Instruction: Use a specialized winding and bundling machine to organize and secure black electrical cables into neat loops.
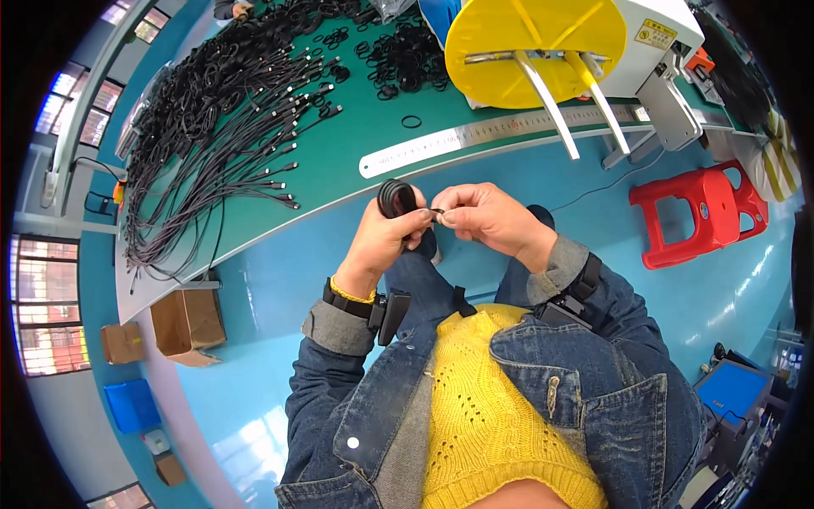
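**Coiled cable held in both hands, centre frame**

Left hand (pixel 386 237) holds a small coil of black cable (pixel 396 198) upright, w/ the coil sticking up above thumb and fingers; grip is closed round its lower part. Right hand (pixel 483 216) sits just beside it to the right, fingertips pinched shut on a small dark bit at the coil's side, prob. the cable end or a band, too small to tell which. The two hands touch or nearly touch at the fingertips.

Key relation: coil lies left of the right hand's pinch, nearer to and carried by the left hand. The coil's ring faces roughly toward the camera, and the short dark piece runs about horizontally from coil to right fingertips.

Both hands hover in front of the near edge of the green tabletop (pixel 339 161), over the blue floor (pixel 280 280), not resting on anything.

Around them:
- big spread of loose black cables w/ metal plugs (pixel 220 119), upper left of frame, on the tabletop
- scatter of small black rubber rings (pixel 407 59), top centre
- long steel ruler (pixel 475 136) lying along the tabletop edge, just above the hands
- yellow reel (pixel 534 42) on a white machine (pixel 653 42), upper right
- red plastic stool (pixel 704 212) at right, cardboard boxes (pixel 186 322) lower left on the floor
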### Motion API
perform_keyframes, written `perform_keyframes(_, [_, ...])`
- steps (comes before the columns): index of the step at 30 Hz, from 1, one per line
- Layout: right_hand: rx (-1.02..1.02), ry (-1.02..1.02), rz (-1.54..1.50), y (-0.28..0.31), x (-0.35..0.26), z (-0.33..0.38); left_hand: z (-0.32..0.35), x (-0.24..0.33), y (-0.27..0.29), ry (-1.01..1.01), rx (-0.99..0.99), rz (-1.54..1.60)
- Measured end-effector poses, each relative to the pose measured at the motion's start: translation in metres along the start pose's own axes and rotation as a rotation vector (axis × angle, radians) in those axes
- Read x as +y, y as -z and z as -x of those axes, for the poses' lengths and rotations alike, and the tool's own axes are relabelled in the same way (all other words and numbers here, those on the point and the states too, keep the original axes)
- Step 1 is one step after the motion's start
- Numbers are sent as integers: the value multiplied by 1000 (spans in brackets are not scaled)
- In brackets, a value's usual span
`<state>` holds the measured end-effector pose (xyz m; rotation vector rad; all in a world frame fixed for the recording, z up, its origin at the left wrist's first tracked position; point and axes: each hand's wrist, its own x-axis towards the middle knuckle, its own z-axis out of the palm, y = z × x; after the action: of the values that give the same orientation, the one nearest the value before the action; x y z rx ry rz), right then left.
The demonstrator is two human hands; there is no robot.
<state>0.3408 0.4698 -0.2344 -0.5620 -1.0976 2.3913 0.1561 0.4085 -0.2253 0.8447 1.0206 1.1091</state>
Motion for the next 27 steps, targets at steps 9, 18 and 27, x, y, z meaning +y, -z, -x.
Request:
perform_keyframes(9, [-65,170,22,3,5,33,4,-14,-21,61,-131,229])
perform_keyframes(18, [-78,191,1062,2,-55,35,11,-16,-33,312,-233,-22])
perform_keyframes(27, [-66,-44,985,-3,-69,44,18,-20,-36,320,-301,84])
